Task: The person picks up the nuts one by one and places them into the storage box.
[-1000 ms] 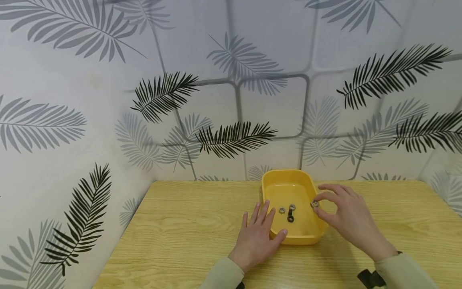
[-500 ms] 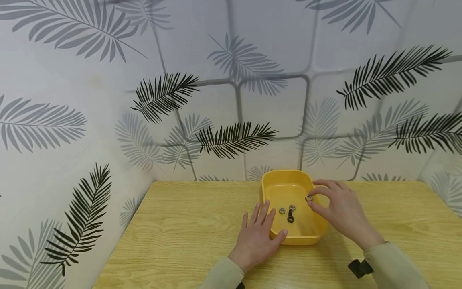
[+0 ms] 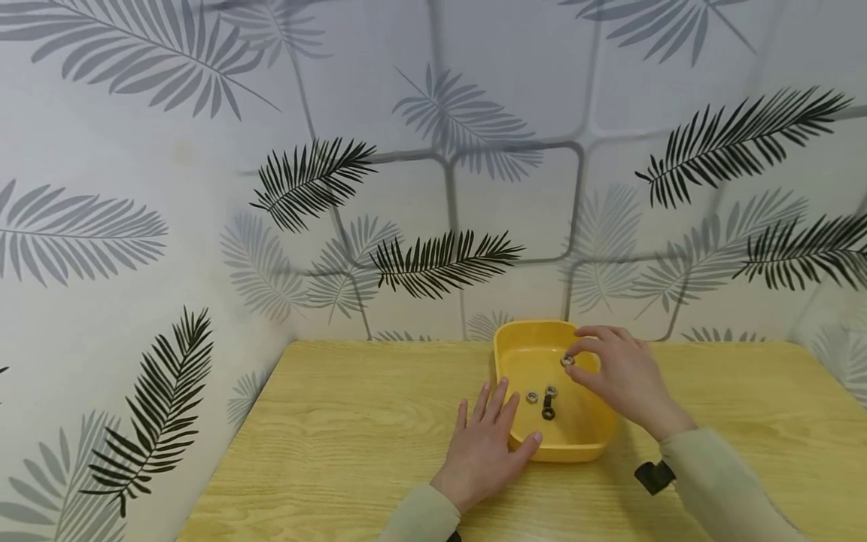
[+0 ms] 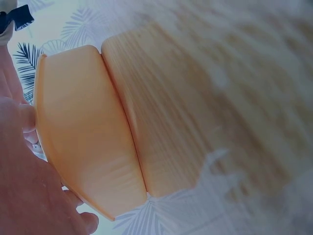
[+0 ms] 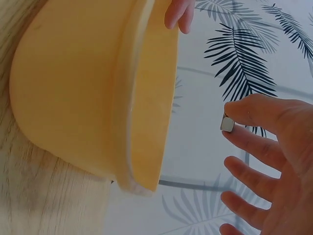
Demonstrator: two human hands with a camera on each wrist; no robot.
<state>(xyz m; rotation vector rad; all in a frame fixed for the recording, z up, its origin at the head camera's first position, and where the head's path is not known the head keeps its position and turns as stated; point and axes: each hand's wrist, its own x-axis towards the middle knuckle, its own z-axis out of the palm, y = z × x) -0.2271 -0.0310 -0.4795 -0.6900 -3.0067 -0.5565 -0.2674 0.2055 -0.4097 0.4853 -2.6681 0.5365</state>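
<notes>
A yellow tray (image 3: 515, 335) stands on the wooden table (image 3: 352, 421) near the back wall. Inside it lie two silver nuts (image 3: 532, 396) and a black bolt (image 3: 548, 410). My right hand (image 3: 623, 376) hovers over the tray's right half and pinches a third silver nut (image 3: 567, 360) between thumb and forefinger; the same nut (image 5: 227, 124) shows in the right wrist view above the tray's rim (image 5: 142, 98). My left hand (image 3: 484, 444) lies flat on the table with its fingers straight, touching the tray's near left corner (image 4: 78, 127).
Leaf-patterned walls close in the table at the back and on the left. A black wrist strap (image 3: 653, 476) shows at my right sleeve. Bare tabletop stretches left of the tray and to its right.
My right hand has carried the nut leftward and further back, from the tray's right rim to above its inside. The left hand has stayed put.
</notes>
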